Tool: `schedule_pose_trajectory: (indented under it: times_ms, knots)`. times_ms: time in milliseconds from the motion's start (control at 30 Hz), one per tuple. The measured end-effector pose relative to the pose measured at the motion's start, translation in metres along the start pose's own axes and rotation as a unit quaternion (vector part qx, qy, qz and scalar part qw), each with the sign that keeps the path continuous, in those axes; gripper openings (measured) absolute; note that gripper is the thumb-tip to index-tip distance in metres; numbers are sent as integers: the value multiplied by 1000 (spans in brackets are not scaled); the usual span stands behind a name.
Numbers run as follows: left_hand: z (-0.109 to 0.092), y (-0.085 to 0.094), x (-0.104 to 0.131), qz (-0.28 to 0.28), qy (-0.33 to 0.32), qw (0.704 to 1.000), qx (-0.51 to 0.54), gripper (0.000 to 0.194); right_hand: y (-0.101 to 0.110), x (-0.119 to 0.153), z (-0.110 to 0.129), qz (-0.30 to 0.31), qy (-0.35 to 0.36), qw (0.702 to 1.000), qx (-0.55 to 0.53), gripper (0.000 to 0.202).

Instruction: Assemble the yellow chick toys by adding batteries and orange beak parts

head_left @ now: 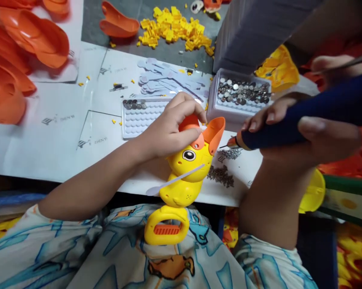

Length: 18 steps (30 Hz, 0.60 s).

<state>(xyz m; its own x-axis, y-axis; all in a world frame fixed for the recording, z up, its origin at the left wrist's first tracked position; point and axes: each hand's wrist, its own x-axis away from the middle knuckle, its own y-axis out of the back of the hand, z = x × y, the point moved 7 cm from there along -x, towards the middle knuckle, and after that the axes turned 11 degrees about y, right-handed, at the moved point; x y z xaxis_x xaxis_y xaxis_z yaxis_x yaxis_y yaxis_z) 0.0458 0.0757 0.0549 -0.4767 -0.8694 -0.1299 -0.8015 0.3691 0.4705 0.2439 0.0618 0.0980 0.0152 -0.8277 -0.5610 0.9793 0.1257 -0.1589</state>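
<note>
A yellow toy duck (183, 190) with a big eye sticker, a handle and an orange trigger lies over the table's front edge, its handle towards my lap. My left hand (176, 126) is closed around the orange beak piece (216, 132) and top of its head. Across the duck lies a thin pale strip (181, 178). In my right hand (322, 136) is a blue electric screwdriver (277, 134), its thin bit pointing left, just right of the beak and apart from it. Silver screws (232, 153) lie below the bit, with darker screws (220, 176) nearer me.
Behind my left hand sits a white ridged tray (138, 124) with several button cells. A box of button cells (241, 90) stands right of it. Pale strips (168, 78), small yellow parts (171, 28) and orange beak pieces (36, 36) lie farther back. A tall grey stack (253, 32) rises at back right.
</note>
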Motion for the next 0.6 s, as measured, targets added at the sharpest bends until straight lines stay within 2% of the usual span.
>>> schedule_pose_trajectory:
  times_ms: [67, 167, 333, 467, 600]
  knots:
    - [-3, 1, 1, 1, -8, 1000, -18, 12, -6, -5, -4, -13, 17, 1000, 2, 37]
    - [-5, 2, 2, 4, -8, 999, -37, 8, -17, -7, -5, -10, -1, 999, 36, 28]
    - [-5, 3, 1, 1, -1, 999, -44, 7, -11, -4, -6, -83, -22, 996, 32, 39]
    - [-5, 2, 1, 1, 6, 999, -51, 6, -8, -3, -8, -103, 18, 994, 2, 32]
    - [-5, 2, 1, -2, 10, 998, -58, 5, -7, -3, -8, -103, 9, 995, 0, 37]
